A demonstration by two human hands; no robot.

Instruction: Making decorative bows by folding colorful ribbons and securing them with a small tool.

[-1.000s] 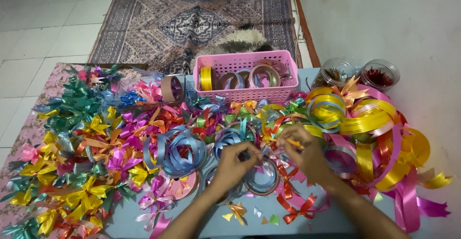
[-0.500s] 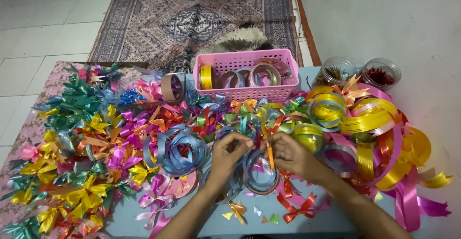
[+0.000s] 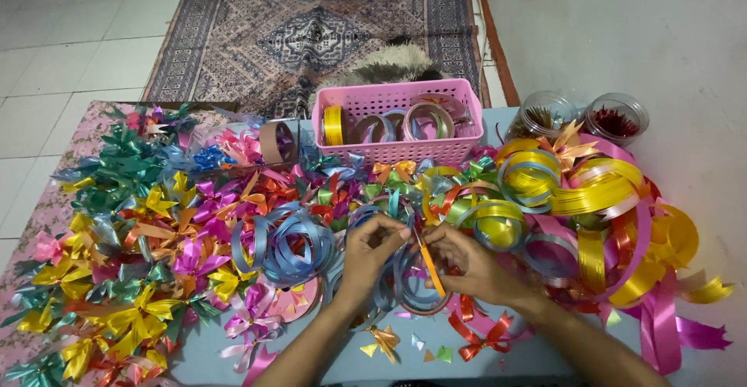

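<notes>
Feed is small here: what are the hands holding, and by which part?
Both hands, left hand and right hand, pinch an orange ribbon strip near its upper end.

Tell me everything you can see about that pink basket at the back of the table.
The pink basket is a small rectangular tub that looks like plastic, its walls pierced with rows of little holes. It stands upright at the far edge of the table, open on top. Ribbon rolls stand on edge inside, one yellow, others brownish and pale. Loose ribbon bows crowd against its front wall. Neither hand touches it.

Patterned rug [image 3: 342, 29] on white tiled floor [image 3: 70, 37], plain grey wall [image 3: 622, 29] alongside.
</notes>
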